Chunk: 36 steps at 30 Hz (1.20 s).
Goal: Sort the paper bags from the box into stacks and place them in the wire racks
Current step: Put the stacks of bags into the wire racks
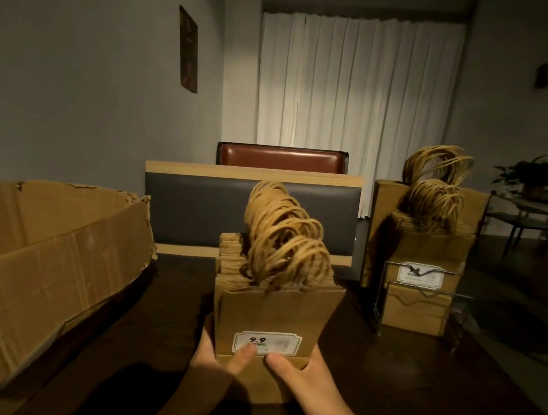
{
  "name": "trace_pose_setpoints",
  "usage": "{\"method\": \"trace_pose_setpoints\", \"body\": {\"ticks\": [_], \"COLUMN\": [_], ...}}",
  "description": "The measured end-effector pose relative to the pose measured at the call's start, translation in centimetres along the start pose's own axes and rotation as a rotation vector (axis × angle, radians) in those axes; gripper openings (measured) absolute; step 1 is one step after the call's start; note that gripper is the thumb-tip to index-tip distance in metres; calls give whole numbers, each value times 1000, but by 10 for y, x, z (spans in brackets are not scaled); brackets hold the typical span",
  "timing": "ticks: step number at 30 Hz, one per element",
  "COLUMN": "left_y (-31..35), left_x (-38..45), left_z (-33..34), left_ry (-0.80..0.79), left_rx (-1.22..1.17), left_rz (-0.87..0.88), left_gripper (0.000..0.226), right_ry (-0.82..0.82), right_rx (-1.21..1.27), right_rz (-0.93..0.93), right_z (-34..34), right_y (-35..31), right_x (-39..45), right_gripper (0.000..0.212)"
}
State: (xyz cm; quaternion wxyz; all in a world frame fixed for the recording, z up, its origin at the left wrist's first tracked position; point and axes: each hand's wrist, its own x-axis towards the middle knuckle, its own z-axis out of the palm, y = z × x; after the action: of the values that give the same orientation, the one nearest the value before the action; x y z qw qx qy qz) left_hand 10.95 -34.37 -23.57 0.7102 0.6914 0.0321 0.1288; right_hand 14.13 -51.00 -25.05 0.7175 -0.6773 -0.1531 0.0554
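Note:
A thick stack of brown paper bags [273, 314] with twine handles stands upright at the centre, its front bag bearing a white "9.9" label. My left hand [219, 361] grips the stack's lower left side, thumb on the label. My right hand [296, 375] grips the lower right side, thumb on the front. To the right, a wire rack [382, 300] on the dark table [147, 329] holds more bags [428, 257] of the same kind, handles up. The torn cardboard box [34, 264] lies open at the left.
Behind the table stands a bench backrest [197, 204] with a dark panel, and a red-brown chair back [282, 158] beyond it. White curtains hang at the rear. A plant [535, 177] and another table with chairs sit at the far right.

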Motion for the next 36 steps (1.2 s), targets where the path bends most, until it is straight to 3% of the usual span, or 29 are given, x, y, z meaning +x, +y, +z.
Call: {"method": "trace_pose_setpoints", "body": {"ticks": [5, 8, 12, 20, 24, 27, 31, 33, 36], "left_y": [-8, -7, -11, -3, 7, 27, 68, 93, 125], "left_x": [7, 10, 10, 10, 9, 19, 44, 65, 90], "left_z": [2, -1, -5, -16, -13, 15, 77, 117, 169], "left_ry": [-1, 1, -36, -173, -264, -298, -527, -636, -628], "left_rx": [-69, -82, -30, 88, 172, 276, 429, 533, 743], "left_rz": [66, 51, 50, 34, -15, 33, 135, 171, 196], "left_gripper": [80, 97, 98, 138, 113, 105, 92, 75, 34], "right_ry": [-8, -32, -94, -134, -227, -176, -45, 9, 97], "right_rx": [-28, -49, -70, -152, -294, -355, -503, -558, -611], "right_rz": [-4, -25, 1, 28, 41, 12, -87, -99, -140], "right_z": [1, 1, -6, -12, -35, -65, -132, -171, -222], "right_y": [3, -2, -1, -1, -20, -45, -88, -113, -149], "right_x": [8, 13, 13, 13, 9, 7, 10, 13, 25], "right_gripper": [80, 78, 84, 91, 98, 99, 103, 98, 100]}}
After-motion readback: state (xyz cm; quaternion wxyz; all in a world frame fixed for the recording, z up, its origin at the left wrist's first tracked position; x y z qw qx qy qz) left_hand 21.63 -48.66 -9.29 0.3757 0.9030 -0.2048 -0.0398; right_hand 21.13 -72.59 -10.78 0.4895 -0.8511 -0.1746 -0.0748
